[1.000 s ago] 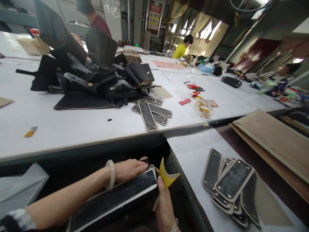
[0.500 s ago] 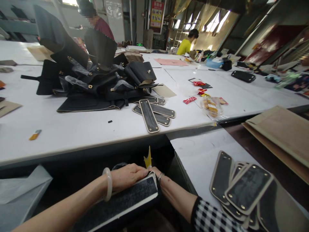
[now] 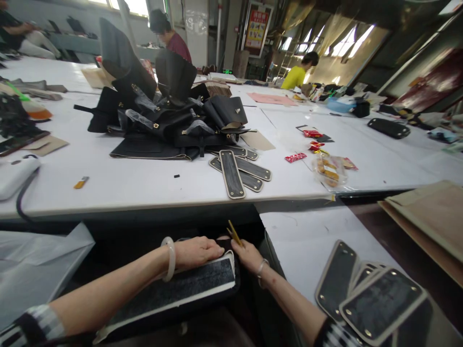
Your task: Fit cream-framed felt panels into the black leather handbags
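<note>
A black bag (image 3: 202,279) lies across my lap, its long dark panel edged with a pale border and its end pointing right. My left hand (image 3: 197,251), with a pale bangle at the wrist, rests along the bag's far edge with the fingers together, gripping it near the right corner. Just beyond that corner is my right hand (image 3: 246,255), closed on a thin yellow two-pronged tool (image 3: 235,234) that points up. The tool's exact kind does not show. Between the hands is a dark piece I cannot make out clearly.
A heap of black bag parts (image 3: 166,120) lies on the white table (image 3: 152,193), beside several framed dark panels (image 3: 231,173). More panels (image 3: 379,299) are stacked at right. Brown sheets (image 3: 430,212) lie at far right, packaged snacks (image 3: 329,171) on the table. Other people work behind.
My right hand has come out from behind the bag's corner to its right side. The yellow tool has turned and now leans left. The camera view has swung left.
</note>
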A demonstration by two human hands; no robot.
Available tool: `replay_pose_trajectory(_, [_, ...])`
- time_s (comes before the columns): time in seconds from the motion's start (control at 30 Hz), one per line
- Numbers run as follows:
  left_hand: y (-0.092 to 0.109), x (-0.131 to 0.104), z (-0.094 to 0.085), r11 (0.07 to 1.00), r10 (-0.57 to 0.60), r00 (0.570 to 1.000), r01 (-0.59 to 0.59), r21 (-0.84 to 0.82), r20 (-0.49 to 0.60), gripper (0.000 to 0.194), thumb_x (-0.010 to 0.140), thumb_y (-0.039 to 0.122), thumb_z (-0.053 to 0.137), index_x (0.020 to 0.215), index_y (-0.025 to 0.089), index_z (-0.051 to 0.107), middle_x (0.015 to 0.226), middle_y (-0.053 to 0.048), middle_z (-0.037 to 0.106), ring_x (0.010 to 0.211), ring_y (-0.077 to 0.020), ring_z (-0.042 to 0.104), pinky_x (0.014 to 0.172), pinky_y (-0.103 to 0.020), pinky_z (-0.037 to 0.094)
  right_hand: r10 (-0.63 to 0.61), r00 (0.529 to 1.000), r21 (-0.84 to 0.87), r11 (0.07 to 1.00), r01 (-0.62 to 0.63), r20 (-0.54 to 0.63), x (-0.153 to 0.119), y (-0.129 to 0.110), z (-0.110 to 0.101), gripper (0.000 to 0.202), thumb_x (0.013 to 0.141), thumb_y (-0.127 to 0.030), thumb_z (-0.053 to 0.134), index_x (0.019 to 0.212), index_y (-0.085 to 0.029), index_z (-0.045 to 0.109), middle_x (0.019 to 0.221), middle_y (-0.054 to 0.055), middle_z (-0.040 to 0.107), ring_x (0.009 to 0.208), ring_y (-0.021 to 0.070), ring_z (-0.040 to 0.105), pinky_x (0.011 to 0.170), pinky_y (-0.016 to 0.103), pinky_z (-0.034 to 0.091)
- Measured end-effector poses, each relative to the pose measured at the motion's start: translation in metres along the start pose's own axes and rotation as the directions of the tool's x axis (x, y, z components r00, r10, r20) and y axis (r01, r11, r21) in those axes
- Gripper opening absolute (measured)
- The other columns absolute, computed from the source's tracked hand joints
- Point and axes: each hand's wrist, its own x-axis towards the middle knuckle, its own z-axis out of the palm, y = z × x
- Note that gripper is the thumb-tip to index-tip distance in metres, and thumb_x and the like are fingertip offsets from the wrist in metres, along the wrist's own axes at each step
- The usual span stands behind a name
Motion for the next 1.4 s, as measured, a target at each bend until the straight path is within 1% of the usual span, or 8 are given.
replay_pose_trajectory(0.1, [-0.001,-0.001,-0.001,0.999,0.007,1.0,-0.008,-0.035,-0.017,0.045,0.09,0.052,0.038,0.094,0.02,0.069,0.097,-0.004,0.067,0.091,-0.0224,0.057,0.083,-0.03,0.043,0.054,0.972,0.073,0.995,-0.072,0.229,-0.035,-0.008,-0.051,0.07,0.089,-0.075,0.017,0.084,-0.017,0.056,0.045,-0.008,0.04,0.033,0.0093,0.03,0.04,0.023,0.037])
replay_pose_trajectory(0.27, [-0.003,-0.001,0.0,0.997,-0.035,0.997,0.029,-0.076,-0.075,0.049,0.088,0.051,0.045,0.124,0.019,0.056,0.09,-0.003,0.063,0.082,-0.0193,0.056,0.073,-0.028,0.043,0.057,0.81,-0.027,0.998,-0.051,0.584,-0.059,-0.021,-0.08,0.065,0.069,-0.079,0.051,0.072,-0.014,0.059,0.057,0.004,0.058,0.042,0.0129,0.05,0.043,0.021,0.036])
replay_pose_trajectory(0.47, [0.0,-0.005,0.0,0.985,-0.112,0.99,0.1,-0.143,-0.081,0.077,0.088,0.046,0.048,0.151,0.02,0.012,0.082,0.002,0.059,0.071,-0.0148,0.051,0.065,-0.025,0.04,-0.23,0.942,-0.423,0.849,0.316,0.243,-0.016,-0.039,-0.066,0.042,0.088,-0.055,0.044,0.073,-0.017,0.057,0.067,0.005,0.061,0.064,0.0187,0.055,0.057,0.027,0.033])
replay_pose_trajectory(0.57, [0.002,-0.007,0.0,0.982,-0.131,0.987,0.116,-0.149,-0.095,0.083,0.088,0.046,0.048,0.152,0.023,0.0,0.09,0.0,0.063,0.075,-0.0159,0.055,0.069,-0.026,0.042,-0.395,0.902,-0.668,0.626,0.403,0.174,-0.006,-0.057,-0.065,0.047,0.097,-0.046,0.035,0.066,-0.017,0.057,0.068,0.011,0.063,0.068,0.0228,0.057,0.061,0.032,0.027])
replay_pose_trajectory(0.67, [0.002,-0.006,-0.001,0.989,-0.102,0.989,0.089,-0.119,-0.105,0.081,0.089,0.045,0.047,0.152,0.025,0.0,0.089,0.0,0.066,0.072,-0.0163,0.057,0.068,-0.025,0.043,-0.464,0.845,-0.773,0.42,0.475,0.267,-0.002,-0.073,-0.062,0.05,0.099,-0.047,0.034,0.07,-0.016,0.062,0.072,0.013,0.068,0.067,0.0233,0.06,0.059,0.033,0.022])
replay_pose_trajectory(0.83, [0.002,-0.006,-0.003,1.0,-0.007,0.996,0.007,-0.004,-0.092,0.054,0.093,0.046,0.042,0.144,0.031,0.037,0.093,-0.001,0.069,0.078,-0.0186,0.062,0.073,-0.026,0.044,-0.476,0.788,-0.815,0.219,0.537,0.392,0.0,-0.086,-0.055,0.051,0.1,-0.047,0.035,0.071,-0.018,0.066,0.072,0.01,0.07,0.062,0.0209,0.063,0.055,0.032,0.018])
replay_pose_trajectory(0.97, [0.004,-0.007,-0.004,0.997,0.068,0.994,-0.071,-0.027,-0.083,0.041,0.095,0.044,0.041,0.13,0.03,0.054,0.111,0.0,0.067,0.097,-0.0215,0.062,0.086,-0.026,0.043,-0.466,0.788,-0.835,0.164,0.525,0.404,-0.001,-0.09,-0.054,0.052,0.101,-0.046,0.036,0.069,-0.019,0.068,0.07,0.009,0.07,0.062,0.0217,0.065,0.053,0.032,0.017])
replay_pose_trajectory(1.4, [0.008,-0.011,-0.002,0.992,0.127,0.985,-0.123,0.041,-0.116,0.04,0.097,0.04,0.038,0.13,0.026,0.054,0.111,-0.002,0.068,0.097,-0.0224,0.064,0.085,-0.025,0.043,-0.404,0.85,-0.891,0.154,0.427,0.338,-0.012,-0.088,-0.045,0.058,0.102,-0.047,0.027,0.074,-0.02,0.069,0.072,0.011,0.071,0.065,0.0263,0.067,0.053,0.031,0.025])
